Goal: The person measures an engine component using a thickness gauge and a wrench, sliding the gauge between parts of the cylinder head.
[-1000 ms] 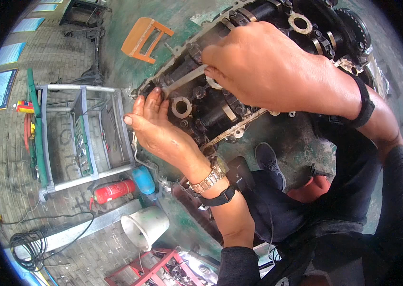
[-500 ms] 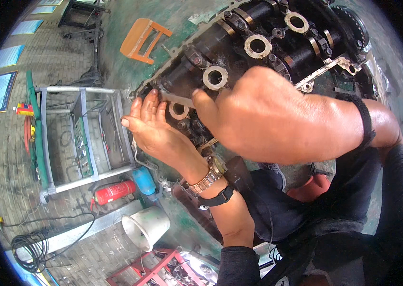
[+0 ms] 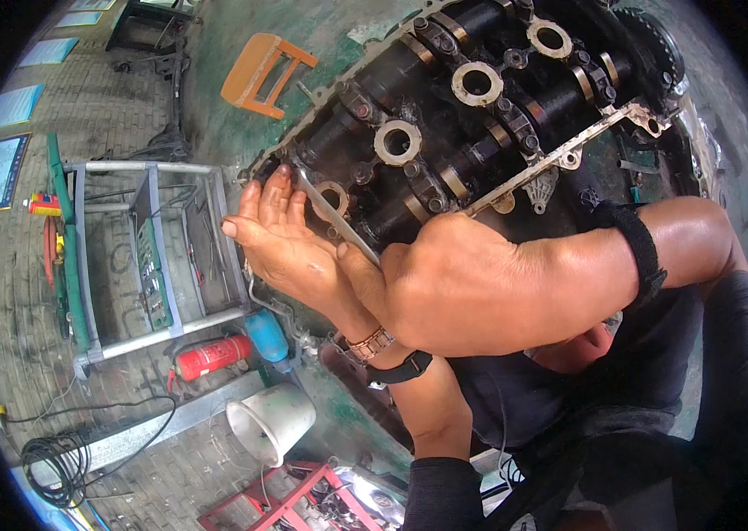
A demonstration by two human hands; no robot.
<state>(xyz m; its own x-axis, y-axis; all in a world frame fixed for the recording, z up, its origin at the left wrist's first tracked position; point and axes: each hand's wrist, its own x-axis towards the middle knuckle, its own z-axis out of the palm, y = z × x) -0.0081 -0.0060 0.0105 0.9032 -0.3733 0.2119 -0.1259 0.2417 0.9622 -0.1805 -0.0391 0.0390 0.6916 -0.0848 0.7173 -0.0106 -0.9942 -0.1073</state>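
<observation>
A silver wrench handle [image 3: 334, 212] slants across the near left corner of an engine's cylinder head [image 3: 516, 168], whose camshafts and bearing caps are exposed. Its near end is in my right hand [image 3: 471, 283], closed around it just above my left wrist. Palm up, my left hand [image 3: 290, 234] lies beside the engine's left end. Its fingers are stretched out, with the tips by the wrench's far end. How that end meets the engine cannot be made out. Pale round rings, such as one ring [image 3: 397, 142], stand along the middle of the head.
An orange wooden stool [image 3: 263, 75] stands beyond the engine. On the left are a metal-framed rack [image 3: 166, 332], a red fire extinguisher [image 3: 213, 357], a blue bottle [image 3: 266, 336] and a white bucket [image 3: 285, 420]. A coiled black cable [image 3: 53, 469] lies at the lower left.
My right hand has swung toward me and to the left, turning the wrench handle with it. More of the handle and near camshaft shows. My left hand stays almost in place.
</observation>
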